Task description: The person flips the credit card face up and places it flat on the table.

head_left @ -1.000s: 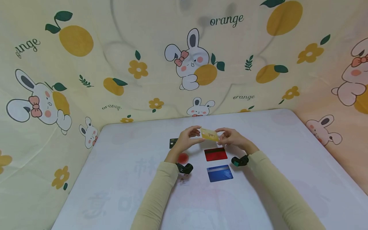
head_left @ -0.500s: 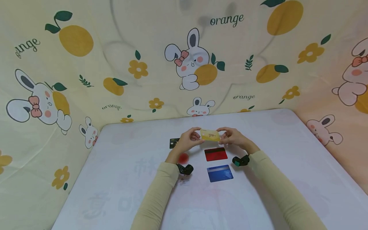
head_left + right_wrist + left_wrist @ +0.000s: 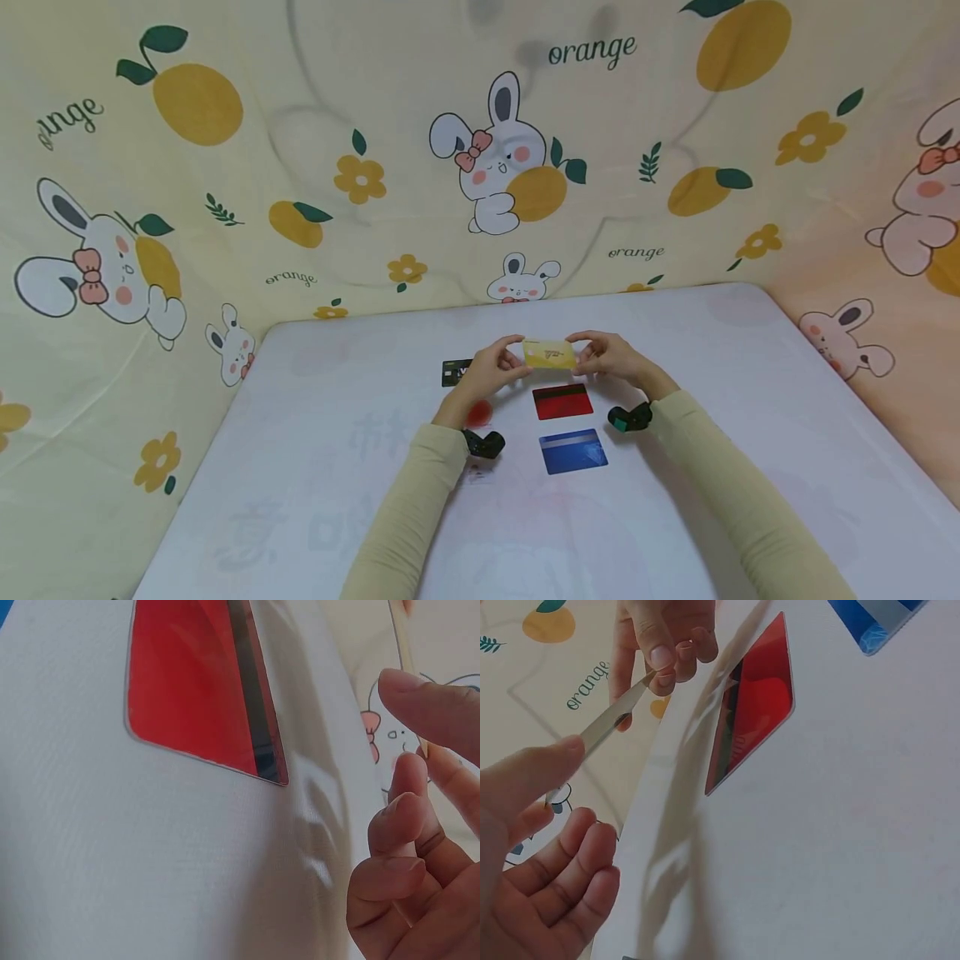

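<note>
The yellow card [image 3: 550, 354] was located directly between the left hand [image 3: 491, 371] and the right hand [image 3: 611, 360], raised off the table [image 3: 315, 450]; its long axis ran crosswise, from one hand to the other, near level in the head view, with its printed face turned toward the person; the left hand pinched the left end between thumb and a finger, and the right hand pinched the right end likewise; the remaining fingers were bent beside the card; neither hand was nearer, since each touched one end; the red card [image 3: 562, 402] lay flat on the table, closer to the person than the yellow card, its long axis roughly parallel; the blue card [image 3: 573, 452] lay closer still, apart from the red card; the black card [image 3: 454, 372] lay to the left, partly hidden by the left hand
</note>
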The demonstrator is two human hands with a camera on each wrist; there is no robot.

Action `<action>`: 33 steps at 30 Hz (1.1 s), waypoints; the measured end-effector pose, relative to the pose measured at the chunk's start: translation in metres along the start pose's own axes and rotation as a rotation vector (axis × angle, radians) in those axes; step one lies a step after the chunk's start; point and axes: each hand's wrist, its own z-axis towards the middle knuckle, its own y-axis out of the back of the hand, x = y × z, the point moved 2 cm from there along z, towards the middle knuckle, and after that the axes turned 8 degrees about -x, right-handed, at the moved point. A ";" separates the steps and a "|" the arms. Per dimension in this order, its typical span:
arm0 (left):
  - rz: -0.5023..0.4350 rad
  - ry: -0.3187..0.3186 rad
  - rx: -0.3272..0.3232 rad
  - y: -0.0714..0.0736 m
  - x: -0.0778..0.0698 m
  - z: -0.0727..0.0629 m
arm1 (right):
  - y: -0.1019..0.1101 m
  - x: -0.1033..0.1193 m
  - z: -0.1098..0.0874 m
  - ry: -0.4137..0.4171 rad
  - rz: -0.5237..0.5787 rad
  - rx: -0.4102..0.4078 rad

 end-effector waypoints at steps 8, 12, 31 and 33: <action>0.040 -0.024 -0.013 -0.004 0.003 0.001 | 0.000 0.002 -0.001 -0.017 -0.015 -0.019; 0.051 -0.026 -0.019 -0.006 0.004 0.000 | -0.001 -0.002 0.001 -0.027 -0.008 -0.025; 0.146 0.034 -0.031 -0.016 0.008 0.000 | -0.004 -0.016 0.005 -0.059 -0.020 -0.049; 0.151 0.041 -0.030 -0.017 0.007 0.000 | -0.004 -0.016 0.005 -0.065 -0.020 -0.050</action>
